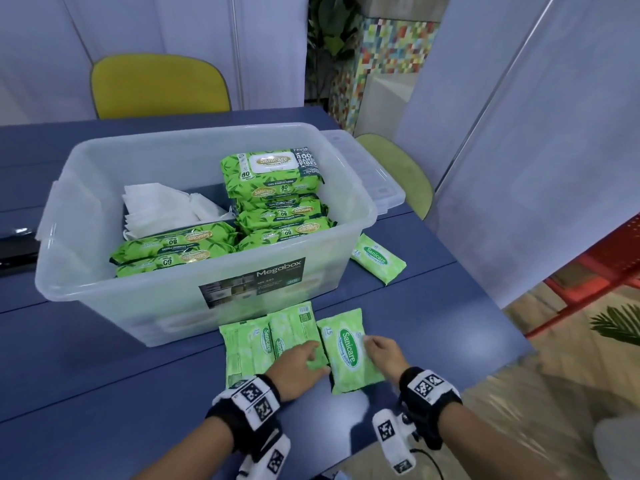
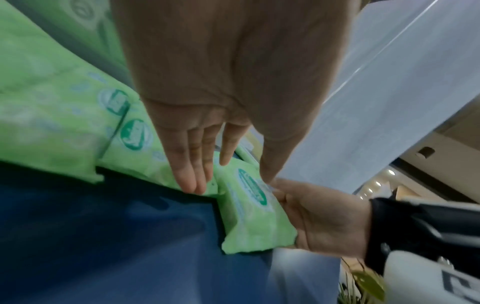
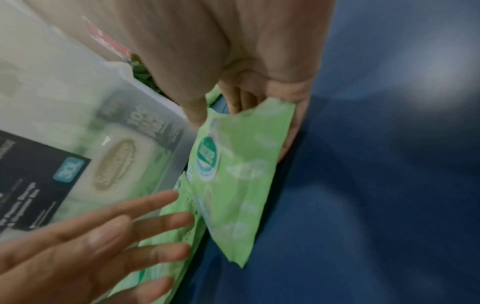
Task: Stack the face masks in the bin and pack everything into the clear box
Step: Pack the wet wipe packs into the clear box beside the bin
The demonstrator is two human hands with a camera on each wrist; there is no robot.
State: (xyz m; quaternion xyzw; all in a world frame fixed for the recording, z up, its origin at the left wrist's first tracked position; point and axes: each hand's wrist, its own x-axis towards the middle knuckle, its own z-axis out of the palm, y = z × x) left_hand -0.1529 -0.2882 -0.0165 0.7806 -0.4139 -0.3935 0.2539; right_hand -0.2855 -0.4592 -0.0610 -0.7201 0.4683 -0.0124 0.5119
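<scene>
3 small wipe packs (image 1: 273,341) lie on the blue table (image 1: 104,375) at 6 o'clock of the clear box (image 1: 194,299) (masks (image 1: 162,209) inside). Right hand (image 1: 382,353) pinches the rightmost pack (image 1: 348,351); left hand (image 1: 298,365) rests flat, fingers straight, on the middle pack.

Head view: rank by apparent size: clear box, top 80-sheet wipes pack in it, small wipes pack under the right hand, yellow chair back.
1. clear box
2. yellow chair back, though it sits farther away
3. top 80-sheet wipes pack
4. small wipes pack under the right hand; close to the 80-sheet pack, since it lies nearer the camera
</scene>
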